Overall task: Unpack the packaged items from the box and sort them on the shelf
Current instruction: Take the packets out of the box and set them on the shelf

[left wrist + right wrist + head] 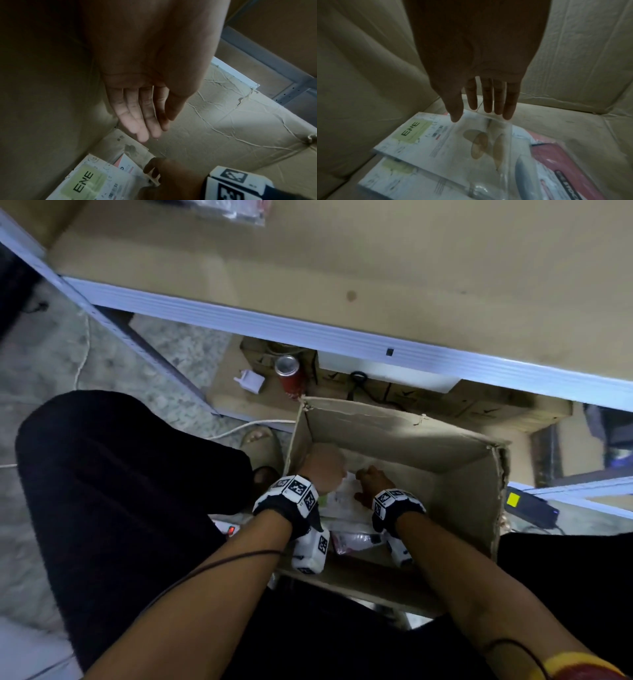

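Both hands reach down inside the brown cardboard box (455, 474). Left hand (145, 102) flat, fingers straight, grip empty, near the corner. Right hand (481, 86) spread, fingertips (507, 115) touching a clear plastic packet (488, 138), not clasping it.

Each bare forearm ends in a dark wrist strap (279, 510) faced with white square tiles printed with black coded patterns; a white block (310, 549) bearing the same markings hangs under the left one. A thin dark cord (212, 568) runs along the left forearm. At 5 o'clock in the head view, a yellow and red band (575, 664) circles the right arm. Black trousers (120, 491) and a tan sandal (263, 445) are worn.
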The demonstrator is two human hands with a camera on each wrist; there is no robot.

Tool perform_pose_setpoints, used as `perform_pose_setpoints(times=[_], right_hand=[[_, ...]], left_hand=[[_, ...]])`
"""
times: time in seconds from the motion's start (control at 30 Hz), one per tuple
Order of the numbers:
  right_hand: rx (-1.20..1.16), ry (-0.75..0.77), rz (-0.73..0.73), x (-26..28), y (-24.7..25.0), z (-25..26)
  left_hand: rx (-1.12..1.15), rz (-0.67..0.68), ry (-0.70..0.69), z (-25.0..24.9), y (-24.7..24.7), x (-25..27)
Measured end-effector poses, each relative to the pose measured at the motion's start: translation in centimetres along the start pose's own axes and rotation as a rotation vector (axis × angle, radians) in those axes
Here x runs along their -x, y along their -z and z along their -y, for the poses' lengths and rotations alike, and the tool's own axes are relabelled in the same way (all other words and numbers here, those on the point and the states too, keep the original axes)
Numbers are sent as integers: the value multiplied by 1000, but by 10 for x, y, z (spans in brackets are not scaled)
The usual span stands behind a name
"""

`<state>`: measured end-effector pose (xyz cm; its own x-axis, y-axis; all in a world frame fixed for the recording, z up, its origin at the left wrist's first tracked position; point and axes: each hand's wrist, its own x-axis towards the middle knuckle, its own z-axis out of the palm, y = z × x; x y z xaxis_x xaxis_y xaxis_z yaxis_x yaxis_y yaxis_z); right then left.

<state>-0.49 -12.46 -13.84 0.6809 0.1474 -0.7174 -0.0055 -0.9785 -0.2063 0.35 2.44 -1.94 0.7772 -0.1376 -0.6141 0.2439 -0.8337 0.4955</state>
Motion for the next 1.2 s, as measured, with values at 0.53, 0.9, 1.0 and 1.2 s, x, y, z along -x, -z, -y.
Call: perform_pose_setpoints(times=[0.53, 0.9, 1.0, 1.2], right_hand=[[213, -33, 45, 9, -30, 6], [274, -41, 156, 18, -30, 15], [188, 22, 231, 21, -27, 7], [347, 96, 156, 21, -18, 13]], left_hand=[[181, 89, 57, 10, -4, -11], [186, 108, 41, 9, -2, -7], [161, 129, 45, 9, -3, -8], [101, 112, 27, 11, -4, -6]])
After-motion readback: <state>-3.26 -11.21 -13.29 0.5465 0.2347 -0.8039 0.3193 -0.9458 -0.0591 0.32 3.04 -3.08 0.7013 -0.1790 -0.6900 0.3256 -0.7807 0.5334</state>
